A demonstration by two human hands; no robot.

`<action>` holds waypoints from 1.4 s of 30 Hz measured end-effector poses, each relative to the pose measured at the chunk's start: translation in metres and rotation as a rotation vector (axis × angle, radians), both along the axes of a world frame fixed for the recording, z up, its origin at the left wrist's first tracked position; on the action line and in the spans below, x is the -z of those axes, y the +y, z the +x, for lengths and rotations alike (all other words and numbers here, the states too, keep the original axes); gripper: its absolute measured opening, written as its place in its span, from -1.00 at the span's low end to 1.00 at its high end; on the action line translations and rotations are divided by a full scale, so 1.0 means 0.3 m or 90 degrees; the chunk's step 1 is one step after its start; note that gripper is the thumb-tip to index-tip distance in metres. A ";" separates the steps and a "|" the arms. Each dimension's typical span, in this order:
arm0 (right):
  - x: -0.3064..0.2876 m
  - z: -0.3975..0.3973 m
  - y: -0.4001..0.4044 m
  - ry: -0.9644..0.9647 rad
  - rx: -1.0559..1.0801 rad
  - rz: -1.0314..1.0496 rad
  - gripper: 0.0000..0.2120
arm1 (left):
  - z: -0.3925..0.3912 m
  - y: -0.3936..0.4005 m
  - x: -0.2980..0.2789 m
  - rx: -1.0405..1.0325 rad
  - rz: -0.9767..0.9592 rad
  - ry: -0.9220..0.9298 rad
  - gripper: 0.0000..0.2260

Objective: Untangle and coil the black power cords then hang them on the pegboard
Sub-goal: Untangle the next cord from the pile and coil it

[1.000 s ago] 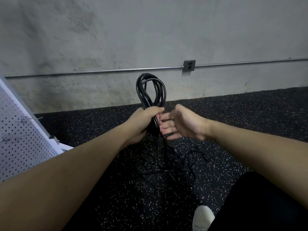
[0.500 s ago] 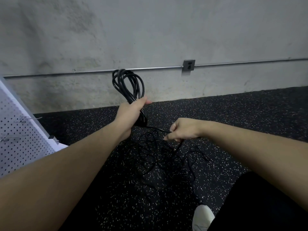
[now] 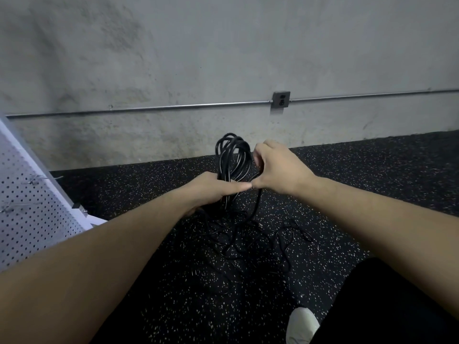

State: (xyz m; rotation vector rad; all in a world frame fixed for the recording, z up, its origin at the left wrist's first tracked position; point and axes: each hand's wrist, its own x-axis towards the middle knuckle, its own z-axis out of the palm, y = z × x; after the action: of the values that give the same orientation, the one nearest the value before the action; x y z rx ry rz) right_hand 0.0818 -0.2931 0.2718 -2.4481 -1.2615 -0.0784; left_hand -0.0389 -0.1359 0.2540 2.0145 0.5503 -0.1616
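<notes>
Coiling is the step in hand: the person's left hand (image 3: 213, 191) is clamped around the waist of a coil (image 3: 233, 157) of black power cord, the loops standing up above the fist against the foot of the concrete wall (image 3: 223, 58). The right hand (image 3: 278, 167) sits just right of the coil, fingers curled on a strand that it lays against the loops, its thumb tip touching the left thumb. From that hand the strand drops to a loose tangle of cord (image 3: 248, 234) lying on the speckled floor (image 3: 372, 175) just below the coil.

Most of the cord looks unwound, so I judge the task early. The next move calls for drawing more slack up from the tangle, laying another loop into the left fist without twisting it, and freeing any knot that snags on the way.

The pegboard (image 3: 27, 207) stands well to the left of the coil, cut off by the frame edge, with thin wire hooks barely visible on it. Black cord on dark floor makes it hard to count how many cords lie there or find their plugs. Whether the right fingers truly pinch the strand I cannot tell; the back of the hand hides them.
</notes>
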 end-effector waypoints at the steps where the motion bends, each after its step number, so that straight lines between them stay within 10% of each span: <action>1: 0.004 0.003 -0.004 0.017 -0.026 0.008 -0.62 | 0.002 -0.007 -0.006 0.017 0.020 0.009 -0.59; 5: 0.021 0.009 -0.016 0.102 -0.070 0.032 -0.64 | 0.001 -0.014 -0.019 0.053 0.107 0.025 -0.86; 15: 0.039 0.063 -0.042 0.442 0.040 0.220 -0.85 | 0.003 0.027 -0.012 -0.025 0.134 -0.005 -0.74; 23: 0.032 0.092 -0.047 0.086 0.064 -0.070 -0.65 | -0.013 0.052 -0.017 -0.022 0.164 -0.045 -0.69; 31: 0.024 0.057 -0.041 -0.017 -0.094 -0.225 -0.59 | -0.044 0.074 -0.006 -0.006 0.038 -0.071 -0.65; 42: 0.027 0.010 -0.033 0.356 -0.213 0.025 -0.78 | -0.055 0.115 0.007 -0.116 -0.097 -0.110 -0.74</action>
State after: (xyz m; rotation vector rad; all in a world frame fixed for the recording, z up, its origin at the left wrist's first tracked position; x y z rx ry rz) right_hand 0.0849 -0.3029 0.2639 -1.9808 -1.3513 0.6172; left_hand -0.0555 -0.1014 0.2519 1.8005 0.5904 0.0789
